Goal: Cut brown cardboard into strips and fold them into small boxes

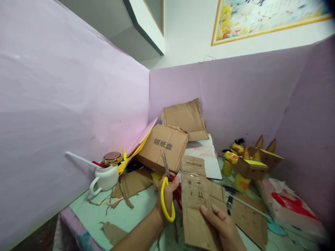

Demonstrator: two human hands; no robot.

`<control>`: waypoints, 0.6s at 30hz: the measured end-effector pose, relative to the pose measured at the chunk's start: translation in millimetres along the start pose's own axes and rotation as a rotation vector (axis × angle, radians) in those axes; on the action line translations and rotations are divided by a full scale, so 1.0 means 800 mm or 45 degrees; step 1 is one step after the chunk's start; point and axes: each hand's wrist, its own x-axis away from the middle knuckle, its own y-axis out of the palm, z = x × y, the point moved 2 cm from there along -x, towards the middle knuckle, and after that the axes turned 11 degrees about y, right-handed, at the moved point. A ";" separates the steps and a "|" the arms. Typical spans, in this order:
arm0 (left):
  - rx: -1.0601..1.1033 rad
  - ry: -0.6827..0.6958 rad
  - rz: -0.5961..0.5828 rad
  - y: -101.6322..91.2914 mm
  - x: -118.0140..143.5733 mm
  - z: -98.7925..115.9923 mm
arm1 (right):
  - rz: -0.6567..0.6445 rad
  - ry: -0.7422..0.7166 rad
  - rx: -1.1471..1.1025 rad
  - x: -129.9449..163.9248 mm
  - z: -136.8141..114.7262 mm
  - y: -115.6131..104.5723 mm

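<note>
My left hand (170,186) is closed on scissors (164,205), whose bare blades point up and away from me. One yellow handle loop hangs below the hand. Something red shows behind the fingers; whether it is the other handle I cannot tell. My right hand (222,226) pinches a flat piece of brown cardboard (193,209) by its lower right part, thumb on top. This piece stands in front of me, with dark printing and shiny tape on its upper part. The scissors are just left of the cardboard.
Behind are a cardboard box (167,139) and another cardboard sheet (184,118). A white mug (106,177) stands left, near cardboard scraps (136,183). Yellow-spotted cardboard figures (252,169) and a red-and-white plastic packet (290,205) sit right. Lilac partitions (230,94) surround the table.
</note>
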 end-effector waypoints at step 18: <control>-0.111 0.091 -0.080 -0.002 0.012 -0.012 | 0.037 -0.204 -0.131 0.004 -0.007 -0.001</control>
